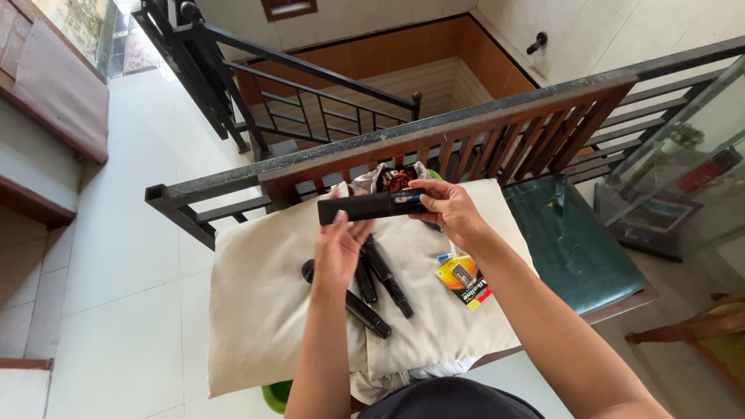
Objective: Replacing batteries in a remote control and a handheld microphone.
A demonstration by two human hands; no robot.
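Both forearms are bare to the elbow, hands without gloves or rings.

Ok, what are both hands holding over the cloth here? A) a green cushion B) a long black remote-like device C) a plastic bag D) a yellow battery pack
B: the left hand and right hand grip opposite ends of a long black remote-like device, held above the beige cloth; the yellow battery pack lies on the cloth untouched.

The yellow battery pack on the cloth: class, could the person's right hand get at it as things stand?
Probably yes, once freed. The yellow battery pack lies uncovered on the cloth just below the right hand, but that hand's fingers now grip the black remote.
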